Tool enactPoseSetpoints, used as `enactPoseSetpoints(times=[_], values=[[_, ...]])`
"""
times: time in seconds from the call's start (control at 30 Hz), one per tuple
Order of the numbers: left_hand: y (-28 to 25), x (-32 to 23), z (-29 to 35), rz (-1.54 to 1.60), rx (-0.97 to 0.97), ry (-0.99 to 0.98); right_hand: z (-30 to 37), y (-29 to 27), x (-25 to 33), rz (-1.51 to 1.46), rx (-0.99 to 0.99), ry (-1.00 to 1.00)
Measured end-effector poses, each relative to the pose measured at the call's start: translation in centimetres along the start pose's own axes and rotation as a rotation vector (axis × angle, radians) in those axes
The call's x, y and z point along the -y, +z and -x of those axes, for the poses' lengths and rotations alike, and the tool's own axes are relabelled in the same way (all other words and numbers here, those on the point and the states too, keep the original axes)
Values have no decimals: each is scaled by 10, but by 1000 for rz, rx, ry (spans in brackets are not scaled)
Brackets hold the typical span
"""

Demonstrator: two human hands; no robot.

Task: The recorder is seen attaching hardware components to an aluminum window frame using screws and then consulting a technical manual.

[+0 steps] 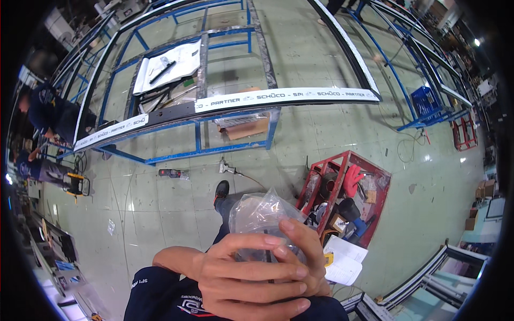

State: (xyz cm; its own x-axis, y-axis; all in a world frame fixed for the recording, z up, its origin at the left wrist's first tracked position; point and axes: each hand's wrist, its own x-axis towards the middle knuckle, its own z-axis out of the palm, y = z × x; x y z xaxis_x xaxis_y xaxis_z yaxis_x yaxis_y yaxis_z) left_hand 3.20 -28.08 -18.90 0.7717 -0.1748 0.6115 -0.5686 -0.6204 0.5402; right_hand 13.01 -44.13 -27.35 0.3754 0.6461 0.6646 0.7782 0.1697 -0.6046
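- Holding a crinkly, see-through plastic bag [257, 211], both hands are meeting low in the middle of the picture.
- The left hand [230, 273] is reaching across from the lower left, and its long fingers are bending around the front of the bag.
- The right hand [313, 254] is gripping the bag from the other side, with its fingers curling over it.
- Something dark is showing through the bag between the hands, but the fingers are hiding too much to tell what it is.
- A red cart [370, 162] is standing right of the middle, and it is holding a soft red thing [352, 181] and lots of jumbled bits.
- White papers [349, 263] are lying just below the cart, with a small yellow thing [328, 260] beside them.
- A dark shoe [221, 191] is poking out above the bag.
- A red and black tool [171, 173] and a silvery tool [227, 167] are lying on the floor near the middle.
- A blue metal table [209, 150] is standing in the upper left, and a long bar with white tape [284, 96] is lying across it.
- A person in dark clothes [48, 107] is showing at the far left.
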Motion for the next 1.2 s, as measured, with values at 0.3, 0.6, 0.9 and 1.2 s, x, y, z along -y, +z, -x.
enactPoseSetpoints(times=[0.3, 0.6, 0.9, 1.2], values=[[68, 41, 16, -93, -10, -154, 45, -16, -37, -257, 78, 313], [135, 136, 156, -111, 377, -915, 209, -89, -184, 314, -293, 799], [137, 182, 364, 17, 782, -1084, 351, -197, -355, 1069, -799, 1091], [117, 199, 413, 242, 518, -1498, 375, -159, -332, 1014, -957, 1224]])
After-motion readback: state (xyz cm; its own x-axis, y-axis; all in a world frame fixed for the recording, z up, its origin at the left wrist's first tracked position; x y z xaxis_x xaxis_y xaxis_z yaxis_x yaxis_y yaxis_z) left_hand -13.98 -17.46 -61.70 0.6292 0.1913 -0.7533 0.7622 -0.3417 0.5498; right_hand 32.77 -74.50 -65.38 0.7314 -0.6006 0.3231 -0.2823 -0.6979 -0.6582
